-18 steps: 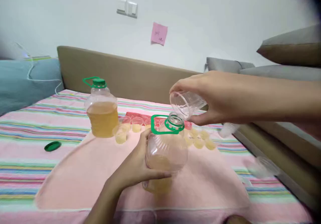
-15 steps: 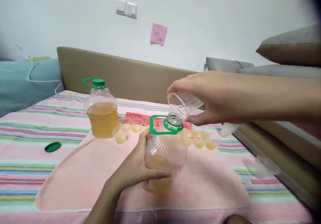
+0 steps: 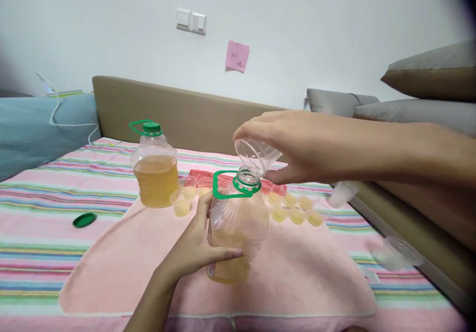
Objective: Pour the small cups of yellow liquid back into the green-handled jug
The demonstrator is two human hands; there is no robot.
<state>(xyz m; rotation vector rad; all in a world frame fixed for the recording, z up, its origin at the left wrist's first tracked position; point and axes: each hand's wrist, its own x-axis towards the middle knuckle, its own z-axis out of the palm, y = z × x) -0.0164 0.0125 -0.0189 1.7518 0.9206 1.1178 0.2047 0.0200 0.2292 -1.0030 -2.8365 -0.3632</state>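
While your left hand (image 3: 193, 250) grips the open oil jug (image 3: 236, 233) standing on the pink towel (image 3: 305, 272), your right hand (image 3: 297, 146) pinches a small clear plastic cup (image 3: 256, 156), tipped mouth-down just above the jug's neck.
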